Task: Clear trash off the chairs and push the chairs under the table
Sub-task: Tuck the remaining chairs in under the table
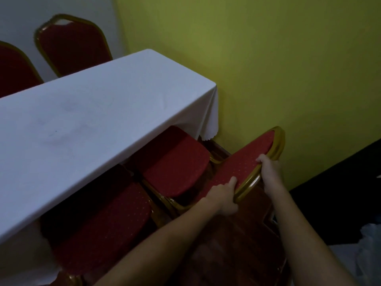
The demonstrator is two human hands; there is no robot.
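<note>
A red padded chair with a gold frame stands at the table's right end; its backrest (245, 162) faces me and its seat (177, 162) lies partly under the white tablecloth (82, 124). My left hand (222, 197) grips the backrest's gold top rail at its near end. My right hand (270, 164) grips the same rail farther along. A second red chair seat (103, 228) sits to the left, also partly under the cloth. No trash shows on either seat.
Two more red chairs (72, 46) stand behind the table's far side against a white wall. A yellow-green wall (268, 69) runs close along the right. A white plastic bag (371, 244) lies at the lower right by a dark strip of floor.
</note>
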